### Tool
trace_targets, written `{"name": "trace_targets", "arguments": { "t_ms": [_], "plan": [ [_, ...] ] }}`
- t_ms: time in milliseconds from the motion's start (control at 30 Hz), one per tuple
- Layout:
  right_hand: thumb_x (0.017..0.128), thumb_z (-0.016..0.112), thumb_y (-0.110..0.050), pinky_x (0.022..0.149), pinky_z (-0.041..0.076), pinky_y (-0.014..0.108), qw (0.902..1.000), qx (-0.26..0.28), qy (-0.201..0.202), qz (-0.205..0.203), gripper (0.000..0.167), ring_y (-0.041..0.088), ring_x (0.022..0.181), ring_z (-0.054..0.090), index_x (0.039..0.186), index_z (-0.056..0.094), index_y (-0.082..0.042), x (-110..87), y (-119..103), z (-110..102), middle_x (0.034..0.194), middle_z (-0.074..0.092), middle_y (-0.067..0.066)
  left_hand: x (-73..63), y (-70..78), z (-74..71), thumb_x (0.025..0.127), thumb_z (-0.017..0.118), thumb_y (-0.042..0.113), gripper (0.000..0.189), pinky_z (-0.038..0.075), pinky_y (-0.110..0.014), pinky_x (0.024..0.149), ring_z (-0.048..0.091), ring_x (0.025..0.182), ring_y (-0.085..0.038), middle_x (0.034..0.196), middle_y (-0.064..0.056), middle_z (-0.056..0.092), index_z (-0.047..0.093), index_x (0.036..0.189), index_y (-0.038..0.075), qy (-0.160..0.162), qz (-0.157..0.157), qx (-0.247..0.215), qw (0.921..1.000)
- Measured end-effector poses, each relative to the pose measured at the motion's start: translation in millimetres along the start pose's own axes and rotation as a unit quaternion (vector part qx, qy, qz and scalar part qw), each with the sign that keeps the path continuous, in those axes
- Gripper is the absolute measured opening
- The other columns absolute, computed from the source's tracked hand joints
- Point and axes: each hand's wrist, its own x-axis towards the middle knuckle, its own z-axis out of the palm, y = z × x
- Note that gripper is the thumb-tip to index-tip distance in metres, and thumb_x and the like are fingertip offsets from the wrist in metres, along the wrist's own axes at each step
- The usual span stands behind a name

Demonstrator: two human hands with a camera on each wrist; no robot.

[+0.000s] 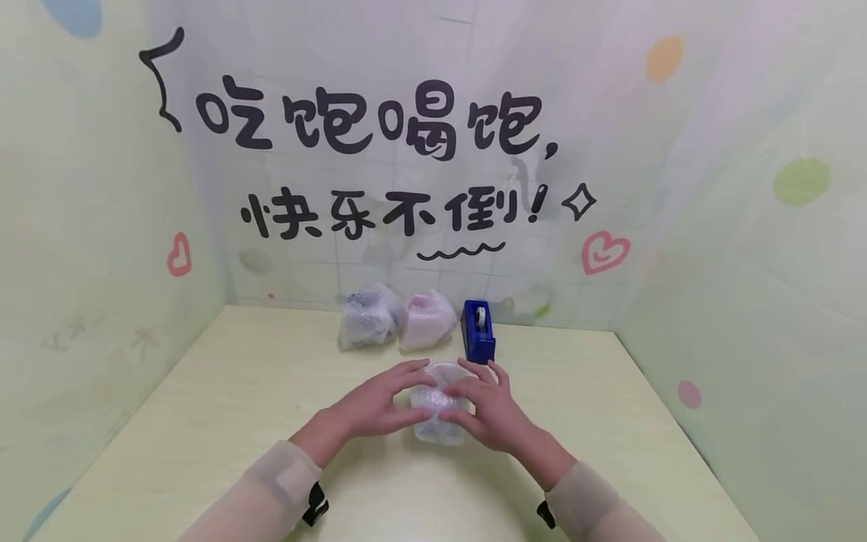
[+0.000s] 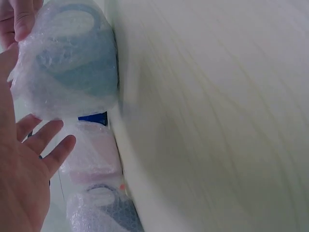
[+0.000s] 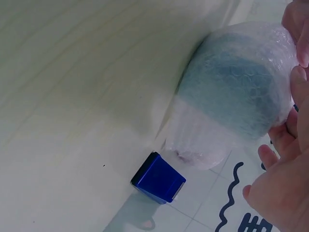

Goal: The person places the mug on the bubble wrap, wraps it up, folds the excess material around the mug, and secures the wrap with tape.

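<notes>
A bubble-wrapped mug (image 1: 440, 429) stands on the table between the two hands. Its light blue body (image 2: 82, 67) shows through the clear wrap in the left wrist view, with a loop-shaped outline above. From the left, the left hand (image 1: 379, 399) curves its thumb and fingers about the wrap's top and side. On the other side the right hand (image 1: 491, 410) holds the top of the wrap with thumb and bent fingers. The right wrist view shows this hand (image 3: 285, 159) against the wrap (image 3: 236, 87), its outer fingers loose. Part of the mug's top is hidden by the fingers.
Behind, near the back wall, sit two more bubble-wrapped items, one dark (image 1: 366, 320) and one pinkish (image 1: 427, 320). A blue tape dispenser (image 1: 479, 335) with a roll stands to their right. Printed walls enclose the pale table (image 1: 271, 376) at left, back and right.
</notes>
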Motion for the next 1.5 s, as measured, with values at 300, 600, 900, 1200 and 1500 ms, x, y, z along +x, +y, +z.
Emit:
{"name": "trace_targets", "arguments": {
  "t_ms": [300, 600, 900, 1200, 1500],
  "plan": [
    [0.098, 0.083, -0.024, 0.117, 0.038, 0.08, 0.9903, 0.112, -0.012, 0.081, 0.022, 0.059, 0.147, 0.046, 0.114, 0.079, -0.008, -3.0, 1.3, 6.8, 0.153, 0.054, 0.035, -2.6, -1.4, -6.4, 0.107, 0.069, 0.047, 0.051, 0.048, -0.063, 0.121, 0.051, 0.155, -0.043, 0.174, -0.016, 0.044, 0.068, 0.152, 0.022, -0.03, 0.025, 0.061, 0.9974],
    [0.103, 0.077, -0.017, 0.103, 0.063, 0.055, 0.9708, 0.219, -0.051, 0.084, 0.021, 0.046, 0.131, 0.06, 0.116, 0.074, -0.001, -0.2, 10.6, 8.6, 0.144, 0.058, 0.031, 7.1, -0.1, -4.9, 0.109, 0.069, 0.041, 0.044, 0.05, -0.059, 0.121, 0.056, 0.15, -0.043, 0.168, -0.022, 0.05, 0.074, 0.144, 0.016, -0.035, 0.033, 0.07, 0.9964],
    [0.104, 0.077, -0.019, 0.107, 0.061, 0.055, 0.9579, 0.253, -0.083, 0.109, 0.023, 0.042, 0.135, 0.057, 0.121, 0.074, -0.003, 1.1, 20.8, 8.8, 0.148, 0.055, 0.028, 13.6, -1.5, -3.5, 0.108, 0.071, 0.036, 0.042, 0.053, -0.056, 0.118, 0.063, 0.142, -0.04, 0.158, -0.019, 0.06, 0.076, 0.14, 0.011, -0.026, 0.057, 0.038, 0.9973],
    [0.104, 0.077, -0.029, 0.11, 0.057, 0.064, 0.9589, 0.218, -0.09, 0.157, 0.022, 0.043, 0.147, 0.055, 0.119, 0.082, -0.013, 20.3, 43.6, -10.7, 0.158, 0.058, 0.021, 14.5, 2.8, -4.1, 0.108, 0.069, 0.042, 0.047, 0.049, -0.059, 0.122, 0.058, 0.147, -0.043, 0.162, -0.023, 0.056, 0.074, 0.142, 0.01, -0.032, 0.011, 0.042, 0.9985],
    [0.11, 0.064, -0.031, 0.101, 0.058, 0.054, 0.9384, 0.128, 0.032, 0.319, 0.035, 0.038, 0.117, 0.071, 0.121, 0.078, -0.001, 60.6, 103.9, -19.2, 0.124, 0.078, 0.019, 12.7, 1.2, -3.6, 0.106, 0.071, 0.041, 0.048, 0.048, -0.059, 0.122, 0.058, 0.147, -0.045, 0.161, -0.025, 0.057, 0.075, 0.14, 0.008, -0.022, 0.003, 0.032, 0.9992]
  ]
}}
